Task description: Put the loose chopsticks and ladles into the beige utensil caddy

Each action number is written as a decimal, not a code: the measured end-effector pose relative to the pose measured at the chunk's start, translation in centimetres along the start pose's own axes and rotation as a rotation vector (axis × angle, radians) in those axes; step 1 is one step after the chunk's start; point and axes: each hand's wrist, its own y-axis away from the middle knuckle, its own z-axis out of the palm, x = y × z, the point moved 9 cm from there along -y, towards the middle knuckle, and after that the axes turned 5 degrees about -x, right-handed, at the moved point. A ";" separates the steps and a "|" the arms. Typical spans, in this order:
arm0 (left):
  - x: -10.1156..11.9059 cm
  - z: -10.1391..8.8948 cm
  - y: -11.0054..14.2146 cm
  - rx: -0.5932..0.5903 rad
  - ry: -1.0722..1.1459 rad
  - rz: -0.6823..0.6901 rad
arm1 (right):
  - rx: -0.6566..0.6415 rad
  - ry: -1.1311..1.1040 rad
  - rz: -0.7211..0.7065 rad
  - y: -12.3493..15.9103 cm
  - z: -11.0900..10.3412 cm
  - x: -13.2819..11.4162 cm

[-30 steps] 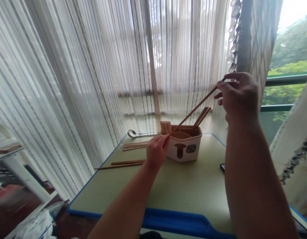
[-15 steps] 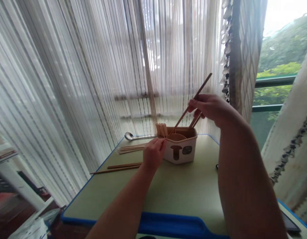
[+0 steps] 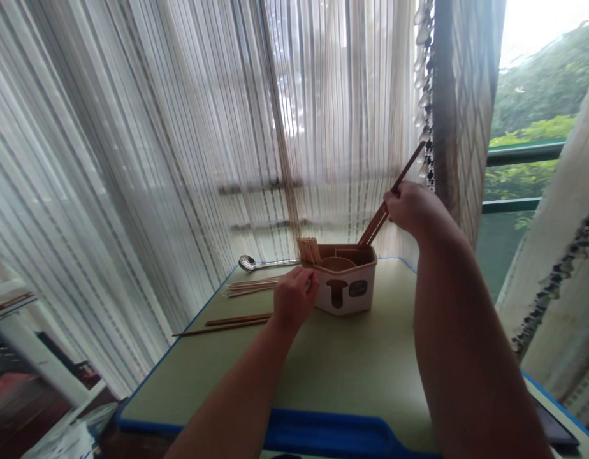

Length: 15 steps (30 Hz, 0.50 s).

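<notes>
My right hand (image 3: pixel 412 207) pinches a brown wooden chopstick (image 3: pixel 410 166), slanted with its upper end to the right. The stick leans in line with other chopsticks (image 3: pixel 371 229) standing in the back right compartment of a white utensil holder (image 3: pixel 345 296) with a brown rim. Its lower end cannot be told apart from theirs. At the holder's front left side, my left hand (image 3: pixel 295 294) has curled fingers, with nothing visible in them. Whether it touches the holder is unclear. A bundle of pale sticks (image 3: pixel 309 250) stands in the holder's left compartment.
Left of the holder lie a slotted metal ladle (image 3: pixel 249 262), several wrapped chopsticks (image 3: pixel 251 287) and some brown chopsticks (image 3: pixel 237 320). The pale green table (image 3: pixel 352 363) has a blue edge. A curtain (image 3: pixel 189 127) hangs behind; a dark flat object (image 3: pixel 555 424) lies at right.
My right hand has moved right with the chopstick, from above the holder's front middle to its back right compartment. My left hand's fingertips have drawn slightly back from the rim.
</notes>
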 end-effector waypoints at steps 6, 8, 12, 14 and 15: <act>0.5 0.5 0.1 -0.047 0.016 0.014 | -0.234 0.114 0.081 -0.3 2.9 0.2; 0.5 0.5 0.1 -0.048 0.017 0.012 | -0.302 0.140 0.094 -0.4 4.0 0.2; 0.2 0.4 0.0 -0.041 0.003 -0.006 | -0.487 0.225 0.089 -0.1 6.9 0.4; 0.3 0.5 0.0 -0.043 -0.011 -0.003 | -0.619 0.241 0.052 0.6 8.6 0.3; 0.4 0.6 0.1 -0.048 -0.015 0.004 | -0.668 0.230 0.011 1.0 9.3 -0.1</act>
